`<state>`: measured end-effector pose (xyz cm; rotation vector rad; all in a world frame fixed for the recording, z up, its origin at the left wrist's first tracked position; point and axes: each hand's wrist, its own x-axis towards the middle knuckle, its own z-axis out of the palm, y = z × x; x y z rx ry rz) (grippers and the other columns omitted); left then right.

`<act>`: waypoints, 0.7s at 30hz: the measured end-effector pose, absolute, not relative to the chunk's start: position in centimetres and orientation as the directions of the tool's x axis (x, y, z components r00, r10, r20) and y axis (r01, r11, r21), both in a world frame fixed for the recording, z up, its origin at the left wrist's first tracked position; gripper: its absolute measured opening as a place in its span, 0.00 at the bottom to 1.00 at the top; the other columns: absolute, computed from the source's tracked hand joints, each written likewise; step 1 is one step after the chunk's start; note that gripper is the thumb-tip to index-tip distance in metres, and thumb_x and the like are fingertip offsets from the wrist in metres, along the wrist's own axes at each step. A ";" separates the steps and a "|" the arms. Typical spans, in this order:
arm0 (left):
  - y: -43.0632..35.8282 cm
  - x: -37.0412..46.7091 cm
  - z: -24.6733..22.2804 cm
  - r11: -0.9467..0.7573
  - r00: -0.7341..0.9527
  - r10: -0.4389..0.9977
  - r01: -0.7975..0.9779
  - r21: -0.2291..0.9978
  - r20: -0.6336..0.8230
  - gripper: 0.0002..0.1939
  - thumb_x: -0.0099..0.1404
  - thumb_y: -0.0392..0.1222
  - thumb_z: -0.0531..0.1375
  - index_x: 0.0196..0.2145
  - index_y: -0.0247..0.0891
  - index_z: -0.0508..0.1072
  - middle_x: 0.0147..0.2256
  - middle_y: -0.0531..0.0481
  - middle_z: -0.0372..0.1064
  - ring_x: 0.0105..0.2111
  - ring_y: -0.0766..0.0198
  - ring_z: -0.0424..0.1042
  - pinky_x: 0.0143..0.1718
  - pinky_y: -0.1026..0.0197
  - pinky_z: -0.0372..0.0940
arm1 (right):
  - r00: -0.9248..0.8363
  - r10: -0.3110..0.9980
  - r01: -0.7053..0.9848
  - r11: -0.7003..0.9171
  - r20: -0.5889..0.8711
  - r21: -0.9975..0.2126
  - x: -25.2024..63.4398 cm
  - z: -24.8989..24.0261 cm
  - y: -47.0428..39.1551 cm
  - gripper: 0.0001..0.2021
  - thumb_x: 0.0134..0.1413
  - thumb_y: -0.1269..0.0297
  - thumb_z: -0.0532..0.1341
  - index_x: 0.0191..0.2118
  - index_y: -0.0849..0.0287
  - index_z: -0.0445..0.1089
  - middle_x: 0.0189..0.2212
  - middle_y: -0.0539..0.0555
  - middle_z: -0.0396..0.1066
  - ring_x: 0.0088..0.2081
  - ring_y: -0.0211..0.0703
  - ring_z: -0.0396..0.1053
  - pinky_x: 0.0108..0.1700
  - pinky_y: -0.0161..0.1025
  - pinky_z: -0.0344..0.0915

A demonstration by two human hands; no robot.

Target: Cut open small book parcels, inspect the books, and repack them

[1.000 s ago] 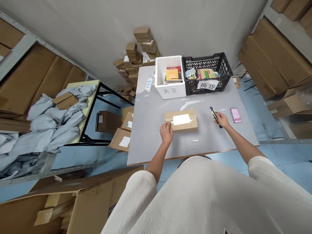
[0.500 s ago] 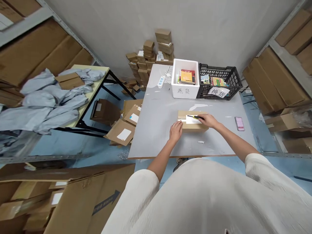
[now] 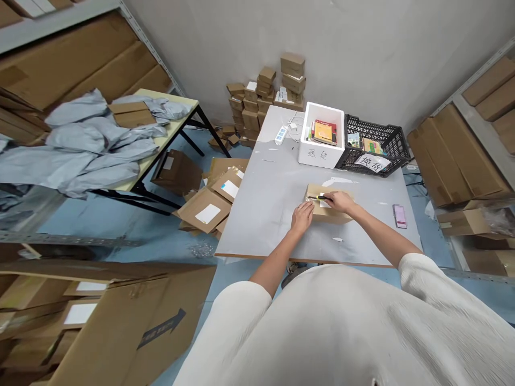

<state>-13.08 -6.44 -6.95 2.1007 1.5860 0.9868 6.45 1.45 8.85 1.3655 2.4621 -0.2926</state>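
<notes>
A small cardboard box (image 3: 332,215) lies on the grey table, with a white label on its top partly hidden by my fingers. My left hand (image 3: 302,216) grips the box's left front corner, fingers bent over its upper edge. A utility knife (image 3: 317,198), black and yellow, is in my closed right hand (image 3: 340,201). Its tip points left, over the top near the box's left end and close to my left fingers. Whether the blade touches the tape or cardboard, I cannot tell.
Behind the box stand a white foam box (image 3: 321,158) and a black plastic crate (image 3: 396,155), both with books inside. A phone (image 3: 399,216) lies at the right. Flattened cartons (image 3: 203,209) lean left of the table (image 3: 251,214); grey parcels (image 3: 96,136) cover another table.
The knife in my right hand has moved left along the box's top, towards my left hand. My left hand stays at the same corner. The whole view has shifted slightly.
</notes>
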 end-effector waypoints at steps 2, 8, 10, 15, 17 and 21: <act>-6.4 -13.0 -7.2 -0.332 0.132 0.930 0.703 0.629 0.343 0.18 0.80 0.37 0.54 0.57 0.44 0.81 0.63 0.43 0.77 0.66 0.53 0.73 0.60 0.46 0.74 | -0.494 0.788 0.851 0.525 -0.368 -0.019 6.3 8.8 1.5 0.20 0.77 0.59 0.51 0.61 0.53 0.77 0.53 0.60 0.82 0.52 0.55 0.77 0.45 0.39 0.63; -6.1 -13.0 -7.6 -0.347 0.129 0.921 0.702 0.622 0.368 0.17 0.80 0.37 0.55 0.56 0.45 0.82 0.62 0.43 0.78 0.65 0.53 0.74 0.60 0.46 0.74 | -0.511 0.778 0.836 0.549 -0.364 0.000 6.1 8.4 2.0 0.20 0.77 0.61 0.51 0.62 0.53 0.76 0.53 0.61 0.82 0.53 0.54 0.77 0.45 0.40 0.63; -6.1 -13.0 -7.6 -0.350 0.134 0.920 0.705 0.616 0.370 0.17 0.80 0.37 0.55 0.56 0.44 0.82 0.62 0.43 0.78 0.65 0.52 0.74 0.59 0.46 0.74 | -0.514 0.773 0.832 0.555 -0.372 0.005 6.0 8.5 2.1 0.19 0.77 0.61 0.52 0.62 0.54 0.76 0.53 0.61 0.82 0.53 0.54 0.77 0.46 0.40 0.63; -6.1 -13.0 -7.4 -0.341 0.133 0.924 0.715 0.611 0.360 0.17 0.79 0.36 0.55 0.56 0.44 0.81 0.62 0.43 0.78 0.65 0.52 0.74 0.61 0.46 0.74 | -0.507 0.767 0.832 0.554 -0.394 0.007 5.6 9.0 2.1 0.20 0.78 0.62 0.51 0.63 0.55 0.75 0.53 0.62 0.81 0.52 0.54 0.77 0.47 0.41 0.64; -6.2 -13.0 -7.2 -0.336 0.140 0.927 0.718 0.609 0.347 0.18 0.79 0.36 0.55 0.57 0.44 0.81 0.62 0.42 0.78 0.66 0.52 0.74 0.62 0.45 0.73 | -0.509 0.763 0.830 0.558 -0.399 0.008 5.6 9.2 2.1 0.20 0.78 0.62 0.51 0.63 0.55 0.75 0.53 0.62 0.81 0.52 0.54 0.78 0.48 0.41 0.64; -6.4 -13.2 -6.7 -0.316 0.153 0.939 0.732 0.604 0.307 0.18 0.79 0.37 0.54 0.59 0.45 0.80 0.64 0.42 0.77 0.67 0.52 0.72 0.66 0.43 0.69 | -0.513 0.758 0.825 0.564 -0.403 0.012 6.0 9.4 2.2 0.18 0.78 0.61 0.53 0.62 0.54 0.76 0.53 0.62 0.81 0.53 0.54 0.78 0.49 0.40 0.65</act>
